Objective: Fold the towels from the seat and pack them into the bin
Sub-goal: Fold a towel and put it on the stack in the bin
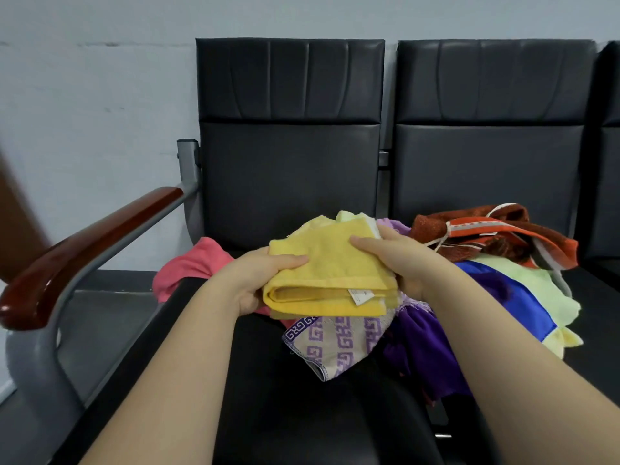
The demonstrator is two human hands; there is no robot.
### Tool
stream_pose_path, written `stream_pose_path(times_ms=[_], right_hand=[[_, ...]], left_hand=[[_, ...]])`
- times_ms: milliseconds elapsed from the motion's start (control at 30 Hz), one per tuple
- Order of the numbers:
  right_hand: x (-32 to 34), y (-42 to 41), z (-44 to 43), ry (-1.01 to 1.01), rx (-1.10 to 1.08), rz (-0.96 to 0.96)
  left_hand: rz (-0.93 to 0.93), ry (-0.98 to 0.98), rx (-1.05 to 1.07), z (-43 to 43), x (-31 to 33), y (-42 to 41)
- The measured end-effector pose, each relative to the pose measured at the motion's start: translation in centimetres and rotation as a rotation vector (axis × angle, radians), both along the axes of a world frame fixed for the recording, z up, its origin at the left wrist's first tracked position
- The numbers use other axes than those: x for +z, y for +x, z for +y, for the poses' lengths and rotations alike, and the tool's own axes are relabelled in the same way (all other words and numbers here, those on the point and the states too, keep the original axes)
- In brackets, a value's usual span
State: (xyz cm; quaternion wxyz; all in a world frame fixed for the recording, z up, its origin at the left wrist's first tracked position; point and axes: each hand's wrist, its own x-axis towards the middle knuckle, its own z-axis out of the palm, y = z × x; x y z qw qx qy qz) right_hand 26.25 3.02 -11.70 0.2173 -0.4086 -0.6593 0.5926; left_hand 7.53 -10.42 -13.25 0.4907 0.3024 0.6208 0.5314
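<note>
Left hand [260, 280] and right hand [404, 263] clamp the folded yellow towel [330, 266] above the seat [285, 414]; binning likely next, bin unseen.

The left hand [265, 280] and right hand [399, 260] show their thumbs on the yellow towel [328, 273], most of their fingers hidden beneath it, and the print on its white label [360, 296] is too small to read. By the left edge of the seat [302, 414], the pink towel [191, 266] is partly covered by the left hand and forearm, while the patterned towel [335, 344] runs under the yellow one. A brown shape [16, 223] at the picture's left edge is blurred beyond telling, and a third chair [609, 162] is cut by the right edge.
</note>
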Motion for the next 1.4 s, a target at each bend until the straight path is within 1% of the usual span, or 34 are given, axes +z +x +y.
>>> stream_pose_path(times_ms=[100, 200, 300, 400, 500, 700, 767, 900, 1100, 1267, 1400], right_hand=[[0.1, 0.1, -0.2, -0.030, 0.039, -0.053], [-0.1, -0.2, 0.1, -0.035, 0.014, -0.064], [-0.1, -0.5, -0.1, -0.032, -0.026, -0.054], [0.2, -0.8, -0.4, -0.040, -0.015, 0.021], [0.8, -1.0, -1.1, -0.028, 0.000, 0.102], [1.9, -2.4, -5.2, -0.012, 0.093, 0.276], [2.0, -3.7, -7.0, 0.010, 0.144, 0.295], [2.0, -7.0, -11.1, 0.102, 0.281, 0.259], [1.2, -12.9, -17.9, 0.211, 0.430, 0.246], [-0.5, -19.0, -25.3, 0.303, 0.616, 0.208], [-4.0, -24.7, -32.5, 0.410, 0.769, 0.121]], left_hand=[[-0.049, -0.018, -0.072, -0.4, -0.1, -0.6], [-0.087, 0.036, -0.140, -0.7, 0.2, -0.8], [-0.090, 0.114, -0.147, -1.1, 0.6, -0.7], [-0.090, 0.158, -0.148, -1.3, 1.0, -1.1], [-0.037, 0.173, -0.157, -2.1, 2.0, -1.6], [0.032, 0.265, -0.103, -6.9, 4.2, -2.7], [0.068, 0.278, -0.064, -9.8, 3.9, -3.5], [0.096, 0.332, 0.036, -15.9, 2.1, -5.1], [0.131, 0.405, 0.292, -25.1, 0.0, -7.2], [0.206, 0.371, 0.505, -34.6, -2.7, -9.3], [0.181, 0.290, 0.707, -42.1, -7.1, -10.4]])
